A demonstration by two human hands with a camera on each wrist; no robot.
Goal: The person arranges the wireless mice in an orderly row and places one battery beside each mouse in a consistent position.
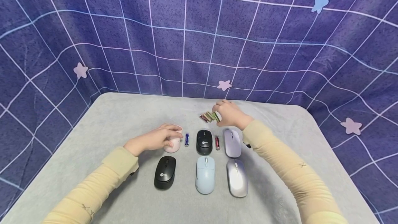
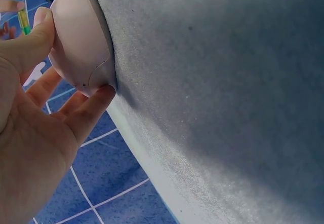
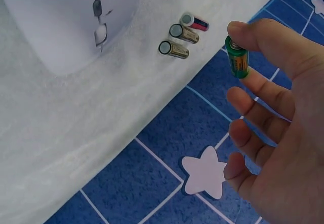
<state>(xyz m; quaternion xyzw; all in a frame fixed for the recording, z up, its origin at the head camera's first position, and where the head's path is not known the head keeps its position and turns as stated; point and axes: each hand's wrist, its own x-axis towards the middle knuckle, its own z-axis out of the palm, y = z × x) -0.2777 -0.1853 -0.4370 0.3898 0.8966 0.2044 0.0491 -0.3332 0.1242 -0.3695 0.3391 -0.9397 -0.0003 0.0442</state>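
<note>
My left hand (image 1: 160,137) holds a pale pink computer mouse (image 2: 81,36) on the table, thumb on one side and fingers around the other. In the head view the hand hides much of that mouse (image 1: 175,144). At the back of the table, my right hand (image 1: 231,115) pinches a green battery (image 3: 238,59) end to end between thumb and index finger, the other fingers loosely bent. Beside it lies a short row of batteries (image 1: 206,116); the right wrist view shows a red-and-dark one (image 3: 196,22) and two brownish ones (image 3: 173,49).
A blue battery (image 1: 187,139) lies right of the pink mouse. A red battery (image 1: 217,143) sits between a black mouse (image 1: 204,143) and a lilac mouse (image 1: 232,143). Nearer are another black mouse (image 1: 165,172), a light blue mouse (image 1: 205,175) and a silver mouse (image 1: 237,178).
</note>
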